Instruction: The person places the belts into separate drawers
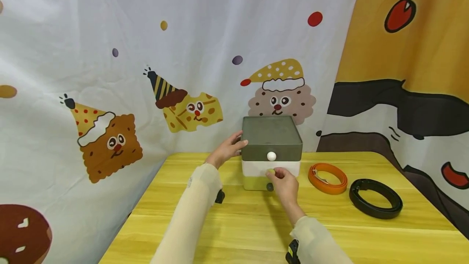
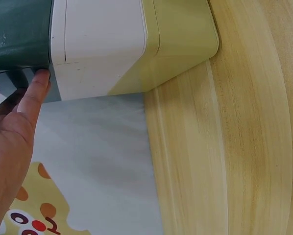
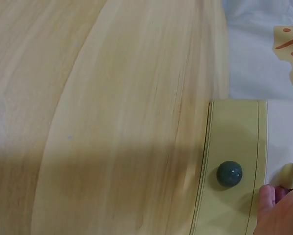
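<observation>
A small three-tier drawer box (image 1: 271, 129) stands towards the back of the table. Its top drawer is dark green with a white knob (image 1: 271, 156), the middle one white with a pale yellow knob (image 3: 289, 177), and the bottom one yellow-green with a dark knob (image 3: 229, 174). My left hand (image 1: 228, 150) rests its extended fingers against the green tier's left side. At the front, my right hand (image 1: 286, 184) pinches the pale yellow knob between thumb and fingers. All three drawers look closed.
Right of the box lies a coiled orange belt (image 1: 331, 189) with a metal buckle. A coiled black belt (image 1: 377, 212) lies farther right. Behind the wooden table (image 1: 242, 223) hangs a cartoon-printed curtain (image 1: 205, 44), close to the back of the box.
</observation>
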The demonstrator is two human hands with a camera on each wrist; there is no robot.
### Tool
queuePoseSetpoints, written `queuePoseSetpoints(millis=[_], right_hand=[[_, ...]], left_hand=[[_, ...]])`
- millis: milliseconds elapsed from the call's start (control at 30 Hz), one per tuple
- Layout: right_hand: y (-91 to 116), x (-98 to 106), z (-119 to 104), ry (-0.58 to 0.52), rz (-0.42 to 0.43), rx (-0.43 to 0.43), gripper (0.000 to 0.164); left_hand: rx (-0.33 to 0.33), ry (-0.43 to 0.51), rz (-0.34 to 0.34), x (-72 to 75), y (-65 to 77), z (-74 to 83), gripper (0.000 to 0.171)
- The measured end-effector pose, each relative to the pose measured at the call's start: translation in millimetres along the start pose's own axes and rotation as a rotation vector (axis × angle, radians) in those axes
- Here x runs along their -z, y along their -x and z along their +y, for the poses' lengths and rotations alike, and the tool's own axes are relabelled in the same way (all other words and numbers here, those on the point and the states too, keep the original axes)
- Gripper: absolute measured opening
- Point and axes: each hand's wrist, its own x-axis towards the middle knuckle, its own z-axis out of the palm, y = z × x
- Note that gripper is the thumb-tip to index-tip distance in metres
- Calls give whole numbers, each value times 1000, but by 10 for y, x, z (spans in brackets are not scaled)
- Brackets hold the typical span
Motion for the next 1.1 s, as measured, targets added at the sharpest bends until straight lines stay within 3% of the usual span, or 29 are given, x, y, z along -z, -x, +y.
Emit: queuePoseSetpoints(millis=[300,667,1100], right_hand=[[-14,-17,21,14,52,11,25],[-2,-11,5,17,16,-14,23],[35,-9,4,21,30,-7,21]], left_hand=[[-6,4,-7,-18,-19,7,75],[0,0,-14,4,-9,-3,76],[13,-14,-5,15,-11,23,74]])
